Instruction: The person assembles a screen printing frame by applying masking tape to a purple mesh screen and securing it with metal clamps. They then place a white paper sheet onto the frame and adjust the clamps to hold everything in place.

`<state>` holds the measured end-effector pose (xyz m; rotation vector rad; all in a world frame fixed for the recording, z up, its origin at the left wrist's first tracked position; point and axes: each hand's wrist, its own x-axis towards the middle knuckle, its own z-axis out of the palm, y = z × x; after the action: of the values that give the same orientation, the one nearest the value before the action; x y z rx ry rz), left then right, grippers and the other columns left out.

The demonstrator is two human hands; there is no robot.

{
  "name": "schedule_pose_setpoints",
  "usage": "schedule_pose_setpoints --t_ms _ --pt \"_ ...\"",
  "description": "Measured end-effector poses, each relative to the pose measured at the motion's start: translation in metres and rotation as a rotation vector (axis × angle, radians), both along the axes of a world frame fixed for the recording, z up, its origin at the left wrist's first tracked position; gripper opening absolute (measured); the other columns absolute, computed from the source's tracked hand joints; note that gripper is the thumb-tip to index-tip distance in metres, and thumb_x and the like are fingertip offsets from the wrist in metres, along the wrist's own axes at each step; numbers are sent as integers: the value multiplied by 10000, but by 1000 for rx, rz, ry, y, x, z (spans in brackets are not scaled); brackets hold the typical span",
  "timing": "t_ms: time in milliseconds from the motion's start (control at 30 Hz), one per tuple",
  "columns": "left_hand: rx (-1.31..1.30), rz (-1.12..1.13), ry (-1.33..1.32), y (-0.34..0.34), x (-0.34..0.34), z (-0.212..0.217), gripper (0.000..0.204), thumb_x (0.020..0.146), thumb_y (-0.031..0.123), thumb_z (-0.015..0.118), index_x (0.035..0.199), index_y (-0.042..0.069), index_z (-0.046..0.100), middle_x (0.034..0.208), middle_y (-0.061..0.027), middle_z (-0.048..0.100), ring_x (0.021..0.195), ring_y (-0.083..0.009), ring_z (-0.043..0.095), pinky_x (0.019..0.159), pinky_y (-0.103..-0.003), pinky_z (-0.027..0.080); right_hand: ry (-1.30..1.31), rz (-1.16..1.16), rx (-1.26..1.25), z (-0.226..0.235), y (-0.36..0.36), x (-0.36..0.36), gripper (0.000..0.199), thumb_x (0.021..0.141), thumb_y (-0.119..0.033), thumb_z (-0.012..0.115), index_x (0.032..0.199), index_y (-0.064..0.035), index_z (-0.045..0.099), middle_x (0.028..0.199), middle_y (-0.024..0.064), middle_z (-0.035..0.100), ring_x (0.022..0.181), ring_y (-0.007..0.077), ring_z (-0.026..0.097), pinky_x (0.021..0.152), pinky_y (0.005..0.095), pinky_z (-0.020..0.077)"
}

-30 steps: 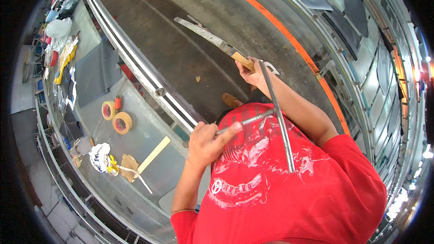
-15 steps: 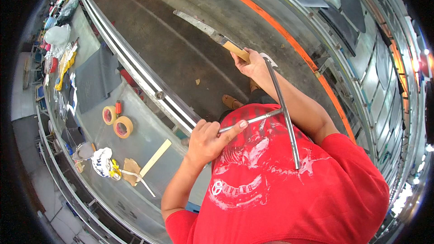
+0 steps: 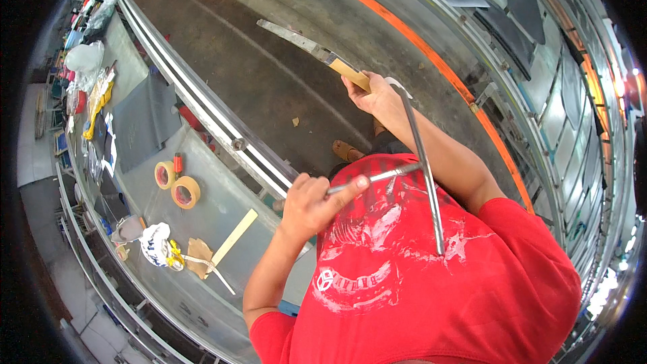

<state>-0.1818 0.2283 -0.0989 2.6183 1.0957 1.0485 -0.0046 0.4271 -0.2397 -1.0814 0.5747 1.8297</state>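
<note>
My left hand [image 3: 306,205] is closed around the grey handle of a T-shaped metal tool [image 3: 430,195], the thumb stretched along it. The tool's long, thin crossbar lies across the front of my red shirt, its upper end near my right wrist. Farther out, my right hand [image 3: 367,94] grips the tan, wood-like near end of a long flat strip [image 3: 296,40]. The strip's far part is grey and worn, pointing away to the upper left over the floor. A small white curved piece [image 3: 402,87] shows beside my right wrist; what it belongs to is unclear.
Left of me, a grey table [image 3: 222,182] carries two tape rolls [image 3: 185,192], a dark sheet [image 3: 145,118], a white cloth bundle [image 3: 156,244] and a pale strip [image 3: 234,236]. A metal rail [image 3: 202,98] edges it. An orange rail [image 3: 404,34] and racks with sheets stand right.
The T-shaped tool's crossbar has tilted very slightly. Both hands keep their holds, and the table items sit a little farther right in view.
</note>
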Motion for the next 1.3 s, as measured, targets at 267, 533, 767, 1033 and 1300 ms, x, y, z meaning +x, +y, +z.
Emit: schedule_pose_setpoints --t_ms 267,533,767,1033,1300 --pt "46 179 27 -4 -1 -16 628 749 -8 629 1335 216 595 575 -36 339 476 -193 382 479 -341 354 7 3 46 -4 3 -7 350 987 -178 438 1159 127 433 1081 264 584 926 342 661 656 341 624" --pt "-46 270 48 -3 0 -15 586 727 9 640 1287 183 635 572 -21 350 468 -191 376 478 -344 355 -8 -12 -69 4 7 -11 326 998 -211 455 1120 91 468 1054 243 595 843 348 671 657 360 624" --pt "-63 236 60 -1 -4 -13 640 735 -13 631 1325 235 604 577 -19 294 477 -176 343 487 -330 335 6 -19 -99 1 6 -13 304 1001 -227 444 1111 53 489 993 225 629 793 303 678 570 325 590" --pt "-263 464 197 1 -9 -23 668 721 -5 644 1336 251 596 566 -22 314 482 -187 384 477 -333 352 12 -16 -90 0 8 -15 330 999 -212 426 1141 80 484 978 243 626 785 338 687 633 369 626" --pt "-333 475 61 4 -14 -17 642 778 -38 608 1361 228 568 564 -47 360 482 -208 401 477 -344 354 -56 -18 -103 -1 7 -11 348 1003 -230 433 1139 86 481 1002 241 623 792 335 689 589 359 619"
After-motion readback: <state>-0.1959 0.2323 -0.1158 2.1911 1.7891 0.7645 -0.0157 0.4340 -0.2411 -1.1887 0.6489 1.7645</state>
